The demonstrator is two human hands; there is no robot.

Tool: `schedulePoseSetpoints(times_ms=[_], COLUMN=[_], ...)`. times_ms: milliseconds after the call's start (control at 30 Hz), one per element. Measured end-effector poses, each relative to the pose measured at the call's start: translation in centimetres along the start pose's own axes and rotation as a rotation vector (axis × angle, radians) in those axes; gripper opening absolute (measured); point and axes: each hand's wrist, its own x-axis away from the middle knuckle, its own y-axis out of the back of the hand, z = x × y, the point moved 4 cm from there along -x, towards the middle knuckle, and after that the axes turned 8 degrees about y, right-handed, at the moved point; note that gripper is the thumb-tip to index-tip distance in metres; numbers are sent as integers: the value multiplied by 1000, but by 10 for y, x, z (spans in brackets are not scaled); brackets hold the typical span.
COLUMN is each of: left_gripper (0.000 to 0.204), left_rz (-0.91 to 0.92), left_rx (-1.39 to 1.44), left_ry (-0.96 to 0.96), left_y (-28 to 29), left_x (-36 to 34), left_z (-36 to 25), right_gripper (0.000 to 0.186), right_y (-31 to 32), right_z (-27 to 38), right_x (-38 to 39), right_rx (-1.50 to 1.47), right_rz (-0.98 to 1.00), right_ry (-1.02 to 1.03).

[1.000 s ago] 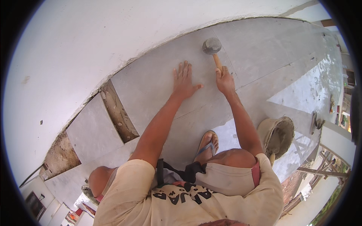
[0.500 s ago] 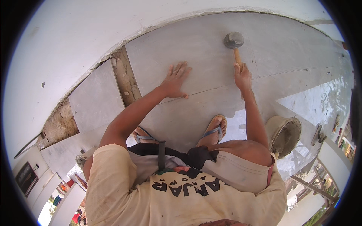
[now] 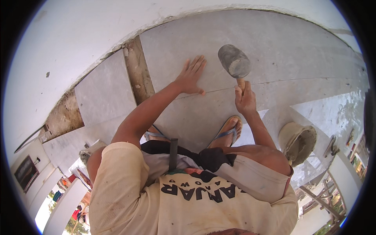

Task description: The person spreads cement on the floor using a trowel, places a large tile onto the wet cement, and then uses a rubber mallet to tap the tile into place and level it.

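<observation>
Palm down with fingers slightly spread, the left hand (image 3: 191, 77) lies empty on a grey tile (image 3: 172, 35); the right hand (image 3: 246, 100) is wrapped around a wooden-handled mallet (image 3: 235, 61), its dark head over the tile beyond. An untiled strip (image 3: 139, 72) lies left, a crusted bucket (image 3: 287, 135) stands right, and a white wall (image 3: 78, 39) bounds the far side.

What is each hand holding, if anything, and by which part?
The right hand holds a mallet by its wooden handle; the left hand holds nothing, spread palm-down over the grey tile.
</observation>
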Motion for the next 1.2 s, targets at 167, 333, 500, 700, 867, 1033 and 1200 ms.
schedulePoseSetpoints(times_ms=[167, 333, 500, 700, 867, 1033, 1200], left_gripper=[136, 137, 137, 139, 137, 136, 137], left_rz=[37, 6, 34, 30, 24, 41, 98], left_rx=[-28, -33, -59, -26, 25, 24, 9], left_ry=[35, 7, 43, 74, 105, 32, 93], left_y=[-3, -4, -2, 2, 2, 4, 4], left_x=[4, 2, 3, 2, 12, 13, 11], left_z=[6, 3, 2, 0, 4, 10, 5], right_gripper=[35, 36, 40, 47, 41, 34, 38], right_y=[-4, -8, -24, -15, 25, 19, -29], right_z=[23, 23, 10, 8, 49, 52, -5], right_x=[-19, 10, 10, 9, -1, 11, 21], right_rx=[-22, -60, 32, -104, -195, -202, 80], right_rz=[171, 72, 314, 193, 115, -46, 236], right_ry=[-84, -5, -157, -201, -175, 89, -107])
